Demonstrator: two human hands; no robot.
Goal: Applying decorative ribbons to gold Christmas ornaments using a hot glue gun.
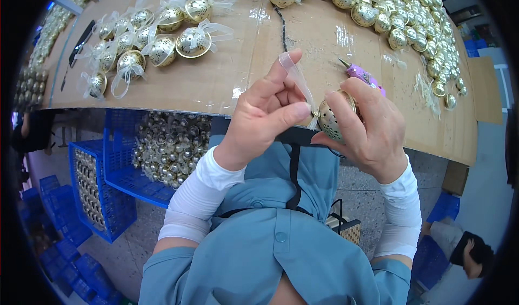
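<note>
In my right hand (378, 129) is a round gold ornament (328, 122) with a cut-out pattern, gripped between the thumb and fingers just over the table's near edge. A sheer white ribbon (300, 82) rises from its left end. My left hand (254, 116) holds the ribbon: its loop passes over the raised index finger, and the thumb lies by the ribbon's base. Beyond my right hand lies a purple glue gun (361, 74), nozzle pointing up and left; my fingers partly cover it.
Gold ornaments with ribbons (162, 50) lie at the table's left. A large spread of ornaments (400, 21) covers the far right, near loose ribbons (426, 89). A black cable (282, 24) runs across the cardboard (243, 35). Blue crates (116, 170) stand below left. Another person (470, 253) is at right.
</note>
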